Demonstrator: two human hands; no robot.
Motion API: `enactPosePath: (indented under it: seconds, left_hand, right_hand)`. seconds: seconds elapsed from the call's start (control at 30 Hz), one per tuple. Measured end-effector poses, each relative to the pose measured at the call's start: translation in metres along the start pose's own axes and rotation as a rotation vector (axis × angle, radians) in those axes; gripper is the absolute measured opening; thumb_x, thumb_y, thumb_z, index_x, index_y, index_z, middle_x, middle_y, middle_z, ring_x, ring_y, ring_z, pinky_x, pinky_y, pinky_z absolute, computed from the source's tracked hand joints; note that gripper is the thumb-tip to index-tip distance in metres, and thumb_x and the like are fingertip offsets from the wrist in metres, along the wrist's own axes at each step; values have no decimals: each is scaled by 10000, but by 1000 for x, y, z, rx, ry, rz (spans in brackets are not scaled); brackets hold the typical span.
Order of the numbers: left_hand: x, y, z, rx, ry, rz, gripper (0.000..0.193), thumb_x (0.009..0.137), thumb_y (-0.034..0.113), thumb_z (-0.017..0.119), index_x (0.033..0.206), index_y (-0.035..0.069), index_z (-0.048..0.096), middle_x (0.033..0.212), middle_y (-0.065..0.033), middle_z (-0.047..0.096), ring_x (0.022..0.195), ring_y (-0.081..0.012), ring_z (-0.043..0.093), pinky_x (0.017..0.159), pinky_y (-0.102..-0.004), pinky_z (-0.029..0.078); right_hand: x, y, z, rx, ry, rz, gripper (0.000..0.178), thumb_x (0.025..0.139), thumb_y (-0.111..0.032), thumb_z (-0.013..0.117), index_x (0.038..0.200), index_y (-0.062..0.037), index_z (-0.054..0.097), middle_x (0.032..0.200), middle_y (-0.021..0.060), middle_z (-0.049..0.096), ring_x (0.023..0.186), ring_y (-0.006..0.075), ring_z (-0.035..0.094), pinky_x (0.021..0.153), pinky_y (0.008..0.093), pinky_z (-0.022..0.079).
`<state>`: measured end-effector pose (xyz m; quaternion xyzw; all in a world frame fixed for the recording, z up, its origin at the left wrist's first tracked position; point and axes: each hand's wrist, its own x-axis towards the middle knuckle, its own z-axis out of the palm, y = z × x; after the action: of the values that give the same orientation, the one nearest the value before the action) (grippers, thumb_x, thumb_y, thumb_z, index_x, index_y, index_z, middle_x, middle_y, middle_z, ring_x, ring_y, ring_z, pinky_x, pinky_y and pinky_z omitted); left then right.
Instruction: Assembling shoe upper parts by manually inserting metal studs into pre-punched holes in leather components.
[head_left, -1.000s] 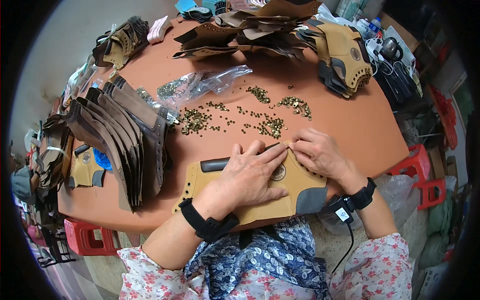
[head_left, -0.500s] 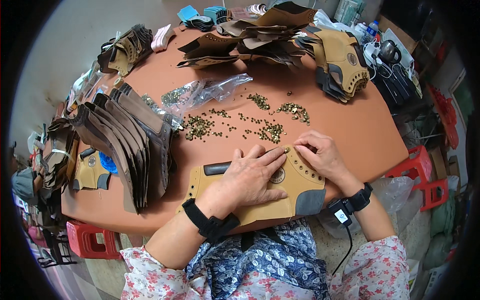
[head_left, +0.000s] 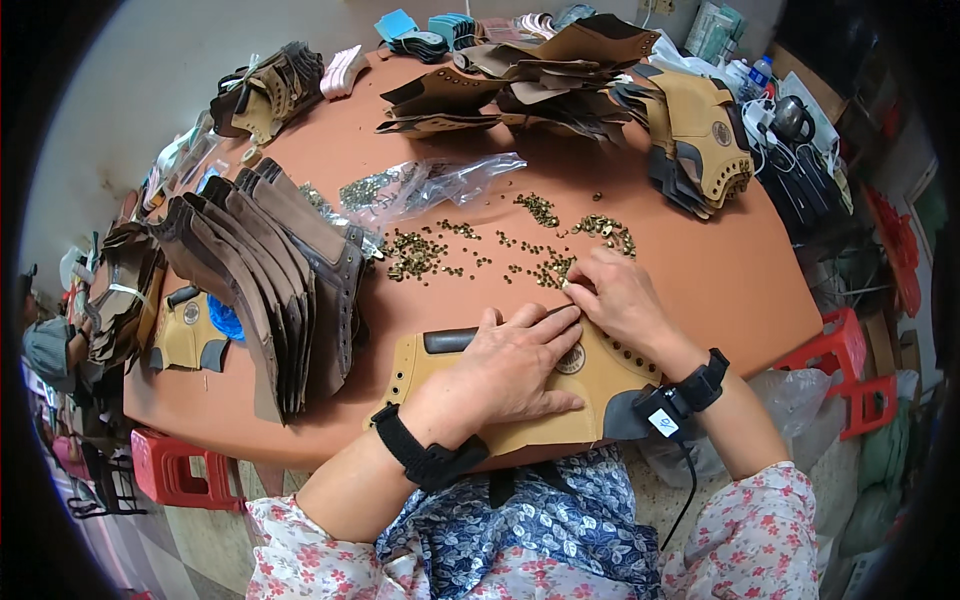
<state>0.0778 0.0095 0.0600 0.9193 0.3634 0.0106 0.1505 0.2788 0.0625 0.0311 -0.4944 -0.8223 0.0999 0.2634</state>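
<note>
A tan leather boot upper piece (head_left: 540,432) with a black strip, a round stamped mark and a dark grey corner patch lies in front of me at the table's near edge. Rows of eyelet holes line its two ends. My left hand (head_left: 515,368) rests flat on it, fingers stretched out. Past its far edge, my right hand (head_left: 622,298) is closed, thumb and index finger pinched together beside scattered brass eyelets (head_left: 552,268). Whatever the pinch holds is too small to make out. A larger spread of eyelets (head_left: 412,258) lies further left.
Brown leather boot shafts (head_left: 270,290) stand stacked at my left. More stacked leather pieces (head_left: 560,85) lie at the back, with tan uppers (head_left: 700,130) at back right. A clear plastic bag (head_left: 430,185) holds small metal parts. Red stools (head_left: 185,470) stand beside the table.
My right hand has moved from the far corner of the boot upper, away from me and slightly left, to the brass eyelets. My left hand stays flat on the leather. The view has shifted slightly.
</note>
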Motion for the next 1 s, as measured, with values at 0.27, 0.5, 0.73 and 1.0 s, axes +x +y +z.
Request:
enactPosePath:
  seconds: [0.27,0.5,0.73,1.0]
  left_hand:
    - [-1,-1,6,-9,42,-4,835,824,610,654,1433,65,484,1534,-59,400,1271,-268,439,966,-520,398]
    - [-1,1,3,-11,22,-12,841,826,602,655,1444,65,465,1546,-57,383,1272,-272,437,969,-521,403]
    - [0,1,4,6,17,-24,819,833,596,650,1454,98,456,1557,-46,370,1259,-287,452,946,-518,410]
    - [0,1,7,8,56,-18,870,805,596,670,1462,73,442,1527,-23,406,1240,-245,461,948,-523,401]
  right_hand:
    - [-3,12,-4,50,-45,91,120,845,-153,634,861,-37,663,876,139,623,884,337,621,776,445,495]
    - [-9,9,-12,144,-11,148,132,857,-141,649,873,-10,653,848,149,658,816,348,643,730,431,503]
    - [-28,25,-28,423,-75,310,144,868,-124,673,881,19,670,758,110,692,690,179,649,652,331,511]
    - [-41,35,-36,439,-197,434,137,879,-112,673,890,24,684,750,18,650,671,80,561,620,261,474]
